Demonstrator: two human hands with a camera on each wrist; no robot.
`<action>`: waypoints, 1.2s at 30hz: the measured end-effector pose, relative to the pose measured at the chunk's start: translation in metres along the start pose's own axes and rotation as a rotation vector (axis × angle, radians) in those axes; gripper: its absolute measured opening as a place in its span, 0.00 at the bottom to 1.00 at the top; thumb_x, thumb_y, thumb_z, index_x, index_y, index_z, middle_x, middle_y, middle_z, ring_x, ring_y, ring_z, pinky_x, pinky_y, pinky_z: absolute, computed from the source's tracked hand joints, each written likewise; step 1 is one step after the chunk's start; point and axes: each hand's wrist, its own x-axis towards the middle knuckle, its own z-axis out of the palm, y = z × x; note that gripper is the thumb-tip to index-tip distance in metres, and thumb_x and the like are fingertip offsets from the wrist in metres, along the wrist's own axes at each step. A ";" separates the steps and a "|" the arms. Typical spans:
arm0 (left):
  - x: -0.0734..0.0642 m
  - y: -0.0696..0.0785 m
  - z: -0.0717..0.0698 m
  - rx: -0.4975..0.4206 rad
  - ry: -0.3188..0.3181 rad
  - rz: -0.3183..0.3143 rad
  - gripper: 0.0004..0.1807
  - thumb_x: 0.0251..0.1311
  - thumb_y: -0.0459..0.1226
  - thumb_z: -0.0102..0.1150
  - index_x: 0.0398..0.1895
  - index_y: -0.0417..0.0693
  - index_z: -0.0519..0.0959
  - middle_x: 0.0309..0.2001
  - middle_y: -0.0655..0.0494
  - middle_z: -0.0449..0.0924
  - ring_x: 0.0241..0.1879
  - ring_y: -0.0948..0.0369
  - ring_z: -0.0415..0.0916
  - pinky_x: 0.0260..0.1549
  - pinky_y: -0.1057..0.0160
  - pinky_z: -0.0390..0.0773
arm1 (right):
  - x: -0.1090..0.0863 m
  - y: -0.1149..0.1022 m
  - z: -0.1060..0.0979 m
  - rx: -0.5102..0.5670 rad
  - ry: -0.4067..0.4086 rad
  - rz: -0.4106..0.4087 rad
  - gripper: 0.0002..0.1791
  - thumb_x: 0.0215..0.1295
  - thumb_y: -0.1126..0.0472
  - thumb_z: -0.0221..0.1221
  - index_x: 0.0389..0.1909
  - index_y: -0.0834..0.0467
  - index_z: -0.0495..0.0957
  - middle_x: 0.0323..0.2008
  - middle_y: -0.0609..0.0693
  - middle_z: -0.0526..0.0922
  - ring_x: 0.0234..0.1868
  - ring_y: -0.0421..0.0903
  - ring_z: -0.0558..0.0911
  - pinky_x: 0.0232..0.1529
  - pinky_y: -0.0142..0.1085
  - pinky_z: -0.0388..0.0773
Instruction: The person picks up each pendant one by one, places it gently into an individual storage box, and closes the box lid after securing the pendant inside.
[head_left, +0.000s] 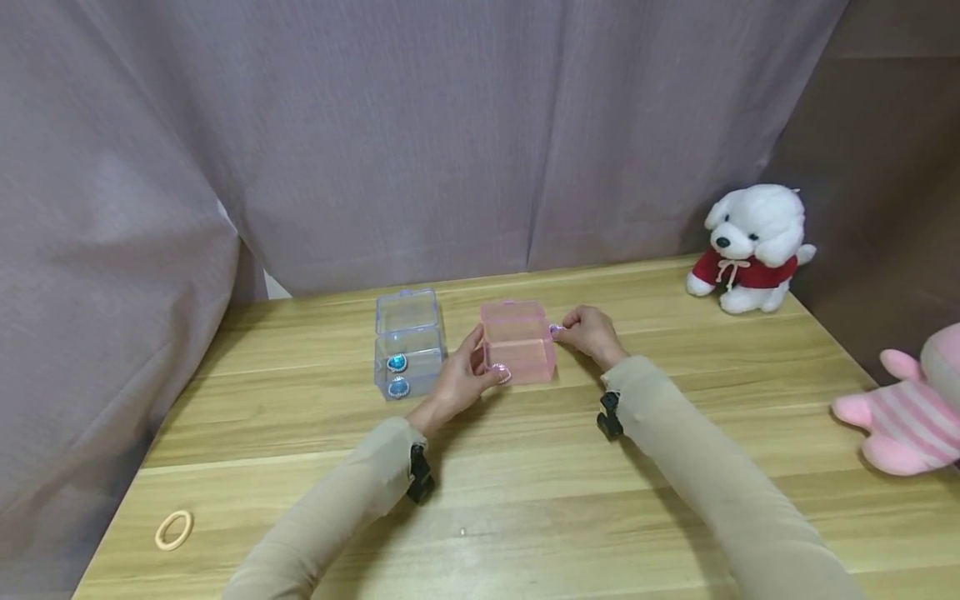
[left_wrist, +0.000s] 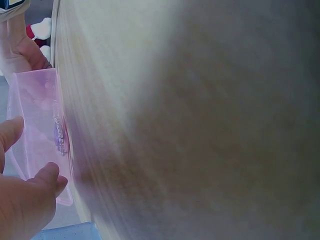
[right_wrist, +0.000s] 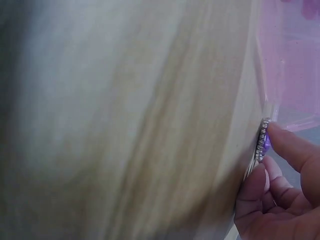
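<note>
A pink clear plastic box (head_left: pixel 519 360) stands on the table with its lid raised at the back. My left hand (head_left: pixel 459 375) holds its left side, thumb at the front corner and fingers along the side wall. Inside, near the front, lies a gem with a beaded silvery rim (head_left: pixel 501 373). My right hand (head_left: pixel 592 335) pinches a purple gem edged with small clear stones (right_wrist: pixel 263 140) just right of the box. Left of my left hand stands a blue clear plastic box (head_left: pixel 420 386), lid raised, with two blue gems (head_left: pixel 397 362) inside.
A white plush dog in a red top (head_left: pixel 750 246) sits at the back right. At the right edge lies a pink striped plush toy (head_left: pixel 907 408). A light wooden-coloured ring (head_left: pixel 174 531) lies front left. A grey curtain (head_left: pixel 420 142) hangs behind the table (head_left: pixel 525 517).
</note>
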 end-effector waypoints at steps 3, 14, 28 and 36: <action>0.002 -0.003 0.000 -0.003 0.003 -0.001 0.50 0.51 0.21 0.61 0.73 0.39 0.43 0.71 0.38 0.51 0.66 0.46 0.61 0.61 0.60 0.70 | 0.001 0.000 0.001 -0.017 -0.006 0.012 0.14 0.55 0.61 0.66 0.37 0.66 0.76 0.29 0.51 0.77 0.31 0.43 0.71 0.31 0.29 0.67; 0.002 -0.004 0.001 0.017 0.008 -0.001 0.49 0.51 0.22 0.62 0.73 0.39 0.44 0.71 0.38 0.52 0.66 0.46 0.61 0.61 0.60 0.70 | 0.000 -0.001 0.003 0.016 0.016 -0.024 0.15 0.53 0.66 0.65 0.39 0.67 0.73 0.29 0.53 0.78 0.30 0.43 0.73 0.31 0.29 0.69; 0.001 -0.005 0.001 0.013 0.004 0.002 0.48 0.53 0.23 0.61 0.73 0.39 0.43 0.70 0.36 0.53 0.65 0.46 0.62 0.59 0.61 0.71 | 0.000 -0.001 -0.005 0.538 0.091 0.031 0.17 0.61 0.76 0.55 0.50 0.75 0.65 0.28 0.49 0.73 0.24 0.34 0.77 0.31 0.25 0.83; 0.000 -0.004 0.001 0.016 0.007 0.004 0.48 0.53 0.23 0.61 0.73 0.38 0.44 0.70 0.36 0.54 0.65 0.45 0.62 0.60 0.60 0.71 | -0.006 -0.024 -0.014 0.681 0.026 -0.028 0.21 0.64 0.74 0.53 0.56 0.77 0.65 0.27 0.42 0.76 0.26 0.31 0.78 0.35 0.24 0.83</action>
